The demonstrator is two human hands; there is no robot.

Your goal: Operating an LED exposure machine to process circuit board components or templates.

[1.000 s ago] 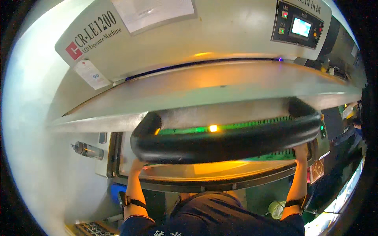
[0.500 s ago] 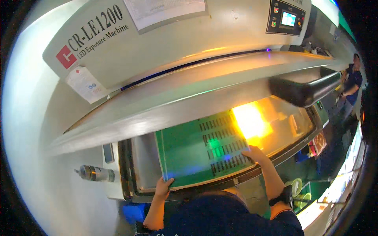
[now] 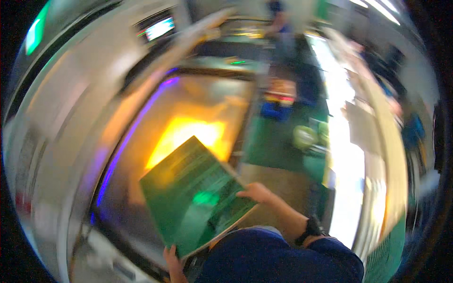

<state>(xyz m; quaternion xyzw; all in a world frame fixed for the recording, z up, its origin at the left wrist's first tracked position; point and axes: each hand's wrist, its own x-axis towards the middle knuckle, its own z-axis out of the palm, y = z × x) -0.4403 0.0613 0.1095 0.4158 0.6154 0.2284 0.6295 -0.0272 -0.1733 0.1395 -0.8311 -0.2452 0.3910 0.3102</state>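
Observation:
A large flat green circuit board panel is tilted in front of me, smeared by motion. My left hand is closed on its near left corner, with the thumb on top. At the right edge my right hand pinches the panel, the fingers hidden beneath it. Behind and left of the panel lies the exposure machine's bed, which the panel partly covers. A bright yellow glow shows on the bed just beyond the panel's far corner.
The machine's control screen stands at the far left. A brightly lit white table runs along the right. Between them are a blue bin and pale green round containers on the floor. A person stands at the far end.
My view has swung to the right. The panel, held in both hands, has come off its place on the machine's bed and turned with me.

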